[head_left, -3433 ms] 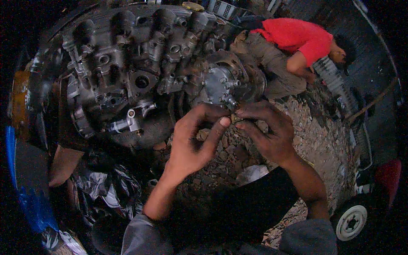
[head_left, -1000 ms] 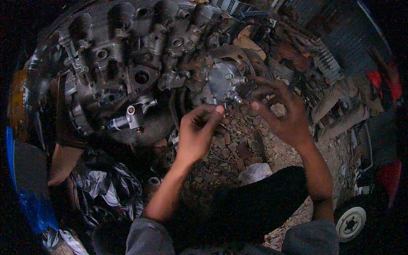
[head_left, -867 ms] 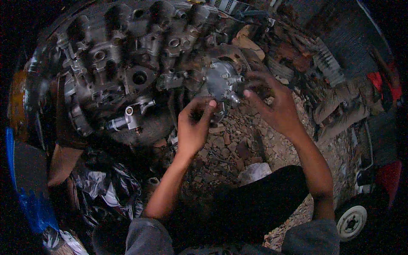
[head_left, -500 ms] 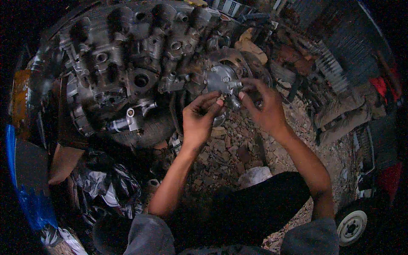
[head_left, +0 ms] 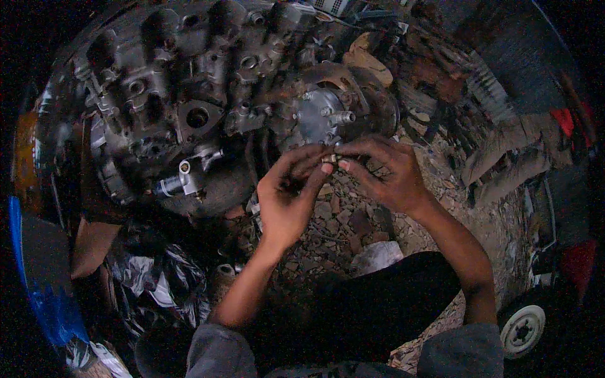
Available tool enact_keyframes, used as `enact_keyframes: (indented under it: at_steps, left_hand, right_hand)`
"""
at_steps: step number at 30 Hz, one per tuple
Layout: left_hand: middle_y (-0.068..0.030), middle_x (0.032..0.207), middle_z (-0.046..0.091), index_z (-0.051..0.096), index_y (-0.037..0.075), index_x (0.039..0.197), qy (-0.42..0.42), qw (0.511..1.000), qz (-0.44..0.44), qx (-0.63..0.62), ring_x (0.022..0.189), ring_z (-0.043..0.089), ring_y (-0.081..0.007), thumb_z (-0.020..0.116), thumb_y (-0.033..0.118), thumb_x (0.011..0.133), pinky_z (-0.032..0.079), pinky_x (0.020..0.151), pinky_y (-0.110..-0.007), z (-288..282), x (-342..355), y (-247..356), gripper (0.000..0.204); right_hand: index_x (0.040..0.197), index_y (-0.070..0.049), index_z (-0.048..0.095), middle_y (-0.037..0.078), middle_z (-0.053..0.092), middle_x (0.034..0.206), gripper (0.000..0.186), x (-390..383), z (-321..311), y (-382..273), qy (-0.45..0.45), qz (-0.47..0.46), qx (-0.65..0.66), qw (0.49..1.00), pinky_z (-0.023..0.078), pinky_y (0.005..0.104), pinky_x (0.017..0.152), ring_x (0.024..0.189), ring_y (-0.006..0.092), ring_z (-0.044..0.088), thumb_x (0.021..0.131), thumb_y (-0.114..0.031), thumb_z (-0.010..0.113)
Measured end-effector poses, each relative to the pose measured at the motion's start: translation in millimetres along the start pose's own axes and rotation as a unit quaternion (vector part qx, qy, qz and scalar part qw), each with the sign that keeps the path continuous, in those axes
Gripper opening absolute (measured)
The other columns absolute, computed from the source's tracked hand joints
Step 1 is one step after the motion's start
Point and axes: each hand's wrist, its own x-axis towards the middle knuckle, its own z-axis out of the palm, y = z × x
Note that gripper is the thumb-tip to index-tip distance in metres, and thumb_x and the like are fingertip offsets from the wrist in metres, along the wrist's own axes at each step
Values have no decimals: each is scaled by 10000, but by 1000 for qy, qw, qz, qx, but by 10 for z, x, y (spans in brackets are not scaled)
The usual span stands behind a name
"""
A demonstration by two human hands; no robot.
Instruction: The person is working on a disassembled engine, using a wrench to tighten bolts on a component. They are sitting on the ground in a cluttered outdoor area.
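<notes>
Small metal piece (head_left: 334, 159), pale and shiny: pinching it at the centre of the view, above the stony ground (head_left: 353, 217). Gripping from the left with left hand (head_left: 283, 198), thumb and forefinger almost meeting, leaving only the piece between. Gripping from the other side with right hand (head_left: 394, 179), thumb below and forefinger above, bringing the tips of the 2 hands together around it. Being too small and dim, in that pinch, for telling its exact shape.

Facing, just beyond the fingertips, silver round housing (head_left: 318, 116) with bolt heads and 1 stubby outlet. Looking farther left over dark engine block (head_left: 198, 88), with 1 round-holed flange (head_left: 197, 117) and, lower, a bright cylindrical fitting (head_left: 179, 181). Seeing, nearer on the left, crumpled black plastic (head_left: 157, 277) beside brown cardboard (head_left: 94, 247). Having white lump (head_left: 378, 257) just beyond dark trousers (head_left: 391, 296). Glimpsing at right another person's brown trouser legs (head_left: 504, 167) and, below, pale-rimmed wheel (head_left: 523, 331).
</notes>
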Motion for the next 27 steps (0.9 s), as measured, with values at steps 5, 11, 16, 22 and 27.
enact_keyframes:
  at_steps: [5,11,16,22,27]
  left_hand:
    - [-94,977,668,627,-27,1020,-16,995,1,103,908,615,-131,674,65,826,480,812,-259,-38,-56,30,220]
    - [-81,932,674,660,5,973,-25,988,71,137,850,614,-133,702,65,795,480,791,-273,-45,-96,23,193]
    - [-132,924,665,668,-7,905,-14,929,299,219,839,655,-214,706,-39,710,508,735,-284,-101,-59,13,201]
    - [-125,951,659,675,6,887,-40,913,314,258,835,655,-234,718,-53,644,526,709,-302,-160,-119,92,254]
    - [-124,944,661,664,13,943,-42,926,290,236,822,652,-222,709,-34,685,506,751,-289,-146,-93,123,266]
  right_hand:
    - [949,-113,666,63,681,901,178,-30,-5,-19,12,-13,22,1000,533,341,718,821,243,666,778,-150,701]
    - [881,-96,655,46,682,890,155,-24,-41,-82,24,-46,33,998,529,341,724,822,226,670,738,-119,711]
    - [862,-69,633,66,671,862,116,-40,-31,-114,26,-25,73,997,510,325,714,800,215,659,766,-111,683]
    - [882,-30,616,53,639,841,122,-24,-43,-273,-11,119,157,980,482,273,704,784,124,612,831,-139,638]
    - [918,-37,642,77,664,866,182,-7,-34,-303,-11,190,201,961,490,299,749,821,151,632,833,-198,642]
